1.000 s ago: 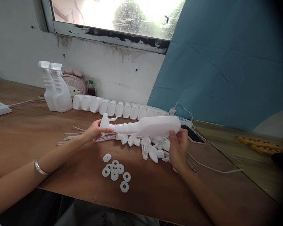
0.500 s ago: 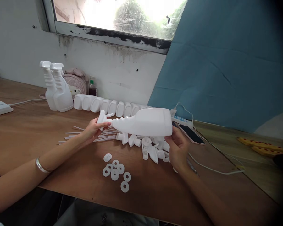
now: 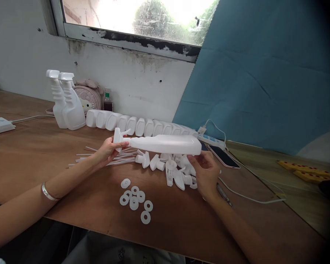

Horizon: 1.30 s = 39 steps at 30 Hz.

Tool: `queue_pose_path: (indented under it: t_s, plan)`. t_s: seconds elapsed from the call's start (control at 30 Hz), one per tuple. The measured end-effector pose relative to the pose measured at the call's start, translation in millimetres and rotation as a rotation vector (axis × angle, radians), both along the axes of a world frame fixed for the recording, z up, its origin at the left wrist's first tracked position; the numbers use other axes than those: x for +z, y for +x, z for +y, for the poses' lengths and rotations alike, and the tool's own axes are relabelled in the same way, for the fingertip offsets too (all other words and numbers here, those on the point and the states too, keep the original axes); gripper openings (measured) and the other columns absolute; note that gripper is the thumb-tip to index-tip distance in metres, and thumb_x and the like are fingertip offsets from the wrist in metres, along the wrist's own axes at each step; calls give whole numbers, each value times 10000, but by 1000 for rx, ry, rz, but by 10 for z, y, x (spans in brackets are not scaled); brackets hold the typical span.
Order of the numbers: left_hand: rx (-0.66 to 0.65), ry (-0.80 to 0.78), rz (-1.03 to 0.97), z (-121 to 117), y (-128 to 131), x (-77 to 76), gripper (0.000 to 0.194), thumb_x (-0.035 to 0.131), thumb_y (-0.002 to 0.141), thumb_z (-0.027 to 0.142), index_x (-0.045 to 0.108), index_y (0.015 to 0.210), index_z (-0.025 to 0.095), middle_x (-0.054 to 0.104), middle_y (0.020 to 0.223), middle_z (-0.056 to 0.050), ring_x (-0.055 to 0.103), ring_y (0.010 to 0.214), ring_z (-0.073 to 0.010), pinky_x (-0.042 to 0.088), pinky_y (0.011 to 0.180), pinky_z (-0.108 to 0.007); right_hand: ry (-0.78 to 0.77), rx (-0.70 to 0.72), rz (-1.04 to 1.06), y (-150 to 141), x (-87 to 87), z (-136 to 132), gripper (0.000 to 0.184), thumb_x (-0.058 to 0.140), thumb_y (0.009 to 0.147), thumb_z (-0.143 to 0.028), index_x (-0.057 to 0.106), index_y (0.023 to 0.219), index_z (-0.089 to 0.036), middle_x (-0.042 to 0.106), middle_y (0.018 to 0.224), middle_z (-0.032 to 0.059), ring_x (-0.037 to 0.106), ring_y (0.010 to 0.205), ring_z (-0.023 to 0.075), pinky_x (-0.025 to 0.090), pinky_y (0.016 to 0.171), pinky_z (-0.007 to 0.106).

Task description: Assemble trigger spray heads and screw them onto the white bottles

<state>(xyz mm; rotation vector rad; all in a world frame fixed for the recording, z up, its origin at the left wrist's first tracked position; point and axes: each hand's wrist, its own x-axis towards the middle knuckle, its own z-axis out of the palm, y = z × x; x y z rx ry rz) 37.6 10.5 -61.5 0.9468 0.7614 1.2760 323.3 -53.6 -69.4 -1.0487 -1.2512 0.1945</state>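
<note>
A white spray bottle (image 3: 165,144) lies sideways in the air between my hands, its narrow edge turned toward me. My left hand (image 3: 109,149) grips the trigger sprayer head (image 3: 118,140) at the bottle's neck end. At the base end, my right hand (image 3: 207,170) holds the bottle with thumb and fingers from below. Under the bottle lie several loose white trigger heads (image 3: 178,178) and thin white tubes (image 3: 123,160). Closer to me, several white ring washers (image 3: 134,203) are scattered on the table (image 3: 99,205).
Two assembled spray bottles (image 3: 74,110) stand at the back left. A row of white bottles (image 3: 140,127) lies along the wall with bases facing me. A phone (image 3: 223,157), a pen (image 3: 224,194), a power strip (image 3: 213,141) and a white cable are at right. A pink bag (image 3: 89,96) sits behind.
The bottle has rolled about its long axis, from its broad side facing me to its narrow edge. My right hand has turned with it; my left hand stays at the sprayer head.
</note>
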Motion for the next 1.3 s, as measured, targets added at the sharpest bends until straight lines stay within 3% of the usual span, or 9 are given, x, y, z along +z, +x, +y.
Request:
queue_pose_path:
  t_s: [0.1,0.33,0.53,0.63,0.77,0.97,1.07,1.2,1.3]
  plan:
    - [-7,-8,11,1,-7,-14,380,754,606,71,598,949,117,685,894,-58,649,795,-132,533,710,-160,13,-19,11,1,-12,9,201,713,686,-331,610,783,-188,506,794,-5,494,692,128,444,665,288]
    - [-65,-29,79,-43,0,-19,418,793,571,124,612,948,121,678,791,-45,649,703,-155,539,674,-212,116,48,103,-41,8,-4,308,712,686,-335,433,720,-207,562,1058,46,538,1017,194,435,855,357]
    - [-77,6,103,-46,-13,-24,469,810,545,132,606,968,142,684,946,-59,646,805,-165,513,748,-232,-8,0,132,-37,17,4,338,707,665,-415,448,721,-206,600,861,26,583,872,191,485,719,327]
    - [-77,14,105,-54,-11,-14,485,813,539,124,602,976,138,678,991,-74,640,842,-172,506,750,-231,-30,-37,139,-11,-32,30,282,654,712,-434,523,763,-190,614,818,25,586,825,188,481,724,338]
    - [-43,9,79,-38,-7,-11,412,790,562,103,607,930,134,682,940,-60,641,791,-157,512,729,-222,-52,-36,142,7,-100,36,235,505,812,-368,626,899,-187,641,945,49,580,914,208,465,786,374]
    - [-37,-7,50,-29,2,-17,398,775,567,91,605,927,119,681,882,-59,641,774,-163,521,722,-220,-47,46,113,-14,-85,-28,348,555,725,-194,629,1063,-230,631,1039,40,579,909,210,486,711,336]
    - [-39,-10,48,-19,-2,-28,417,774,572,87,599,950,110,679,894,-71,639,764,-157,521,705,-210,10,77,47,-9,-40,-41,348,658,700,-213,630,1047,-239,578,1033,29,554,916,186,464,753,316]
    - [-31,0,30,22,-18,-49,381,760,586,86,598,930,107,674,909,-78,636,783,-151,515,696,-193,64,22,-34,17,0,-21,239,719,679,-239,658,908,-215,500,777,-18,492,703,127,428,672,279]
    - [-44,4,18,26,-21,-48,374,757,583,77,602,922,109,675,864,-65,633,757,-143,513,680,-185,83,-2,-12,24,1,-3,162,730,674,-264,627,779,-197,495,716,-26,487,695,132,424,691,292]
